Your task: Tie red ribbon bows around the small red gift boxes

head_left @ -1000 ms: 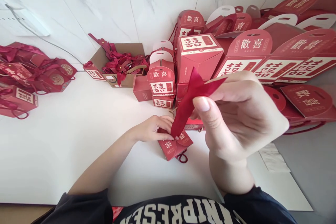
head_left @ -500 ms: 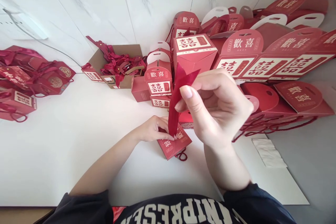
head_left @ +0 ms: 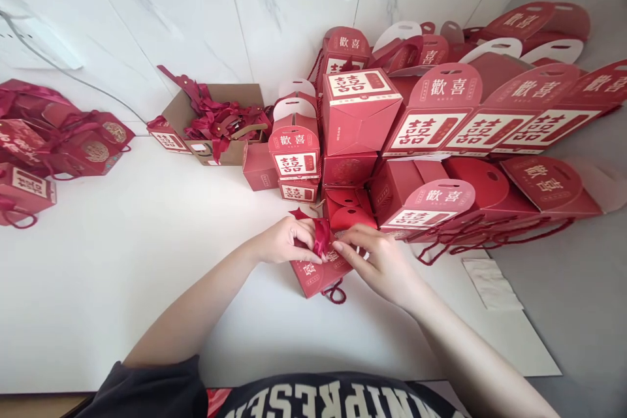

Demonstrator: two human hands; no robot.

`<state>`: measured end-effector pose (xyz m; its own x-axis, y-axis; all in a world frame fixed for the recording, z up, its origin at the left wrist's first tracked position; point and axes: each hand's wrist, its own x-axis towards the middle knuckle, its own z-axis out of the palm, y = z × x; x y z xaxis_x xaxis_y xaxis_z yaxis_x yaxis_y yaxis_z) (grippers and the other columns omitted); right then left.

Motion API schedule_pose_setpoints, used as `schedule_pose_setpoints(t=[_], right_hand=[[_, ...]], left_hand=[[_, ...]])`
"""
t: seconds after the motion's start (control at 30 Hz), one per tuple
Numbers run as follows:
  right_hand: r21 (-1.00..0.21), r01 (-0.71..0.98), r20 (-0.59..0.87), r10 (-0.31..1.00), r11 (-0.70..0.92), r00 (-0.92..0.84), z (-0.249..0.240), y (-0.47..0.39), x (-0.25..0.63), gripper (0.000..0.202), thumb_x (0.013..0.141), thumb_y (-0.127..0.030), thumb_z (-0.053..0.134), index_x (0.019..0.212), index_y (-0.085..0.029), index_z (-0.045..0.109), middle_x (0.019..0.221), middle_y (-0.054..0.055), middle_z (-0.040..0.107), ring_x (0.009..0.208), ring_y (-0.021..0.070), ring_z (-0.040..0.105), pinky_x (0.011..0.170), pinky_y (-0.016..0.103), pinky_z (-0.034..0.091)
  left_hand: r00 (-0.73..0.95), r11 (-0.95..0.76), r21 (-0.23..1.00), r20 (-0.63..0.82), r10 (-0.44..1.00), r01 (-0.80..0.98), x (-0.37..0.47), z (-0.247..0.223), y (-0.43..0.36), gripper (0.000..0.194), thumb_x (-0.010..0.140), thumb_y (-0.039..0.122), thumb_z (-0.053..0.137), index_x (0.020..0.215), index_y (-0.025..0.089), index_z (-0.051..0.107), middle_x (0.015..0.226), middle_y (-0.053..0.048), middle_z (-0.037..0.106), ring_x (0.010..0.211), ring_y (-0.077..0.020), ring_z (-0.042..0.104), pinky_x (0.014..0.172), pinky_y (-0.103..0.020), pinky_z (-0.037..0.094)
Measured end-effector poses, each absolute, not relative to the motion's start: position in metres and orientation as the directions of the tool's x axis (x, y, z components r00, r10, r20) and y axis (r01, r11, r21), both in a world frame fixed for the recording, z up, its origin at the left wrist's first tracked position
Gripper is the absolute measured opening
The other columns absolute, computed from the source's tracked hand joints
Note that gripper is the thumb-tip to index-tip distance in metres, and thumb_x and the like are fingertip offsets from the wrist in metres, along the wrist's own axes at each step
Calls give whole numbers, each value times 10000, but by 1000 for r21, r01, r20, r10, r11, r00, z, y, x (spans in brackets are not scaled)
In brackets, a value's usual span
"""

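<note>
A small red gift box [head_left: 309,279] with pale lettering lies tilted on the white table, a cord loop [head_left: 337,292] at its lower edge. Over its top, my left hand [head_left: 290,240] pinches a dark red ribbon [head_left: 322,236], one pointed end sticking out above the fingers. My right hand [head_left: 373,257] is at the box's right side, thumb and forefinger close together beside the ribbon; what they grip, if anything, is too small to make out.
Many red boxes [head_left: 428,130] are stacked at the right and centre back. A cardboard box [head_left: 228,155] full of ribbons stands against the wall. More ribboned boxes [head_left: 93,150] sit at far left. Folded white tissue [head_left: 492,283] lies on the right.
My right hand has come down from its raised position to the small box, and the ribbon that stood stretched upward is now bunched low at my left fingers.
</note>
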<state>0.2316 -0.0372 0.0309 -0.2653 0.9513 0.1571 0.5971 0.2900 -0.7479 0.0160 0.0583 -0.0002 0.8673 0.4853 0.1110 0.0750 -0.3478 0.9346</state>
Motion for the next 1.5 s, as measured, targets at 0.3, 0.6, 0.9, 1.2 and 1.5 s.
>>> schedule_pose_setpoints(t=[0.3,0.6,0.9,1.2,1.5], right_hand=[[-898,425,89,993,113,-75,5,-35,211,135,907,-290,610,871,-221,720,912,44,608,853,177,566,779,304,446],[-980,187,52,995,68,-89,5,-38,202,54,865,-214,634,889,-211,585,889,-5,645,756,135,563,718,265,433],[-865,494,79,996,89,-40,11,-41,198,142,865,-294,637,935,-209,547,923,34,614,830,195,560,748,322,442],[-880,461,92,993,118,-79,10,-47,205,38,888,-226,620,867,-218,651,921,32,643,915,204,577,829,332,437],[-844,501,137,980,194,-148,20,-50,212,97,909,-164,568,895,-217,648,942,40,653,900,198,595,787,314,463]], left_hand=[[857,-332,941,117,502,66,15,0,59,107,753,263,788,826,187,806,842,-92,764,901,-197,653,853,-299,534],[853,-312,945,77,516,103,13,-5,56,113,744,267,792,795,167,800,851,-82,744,885,-184,639,833,-274,518],[855,-394,917,162,493,53,15,-4,58,88,762,245,775,719,171,789,825,-69,757,883,-191,653,884,-300,497],[873,-431,901,169,458,51,16,-2,59,86,763,250,780,827,199,809,848,-76,773,908,-202,664,923,-321,480],[876,-404,913,154,457,50,16,-4,59,95,766,262,777,827,197,810,845,-83,777,935,-209,669,916,-311,496]])
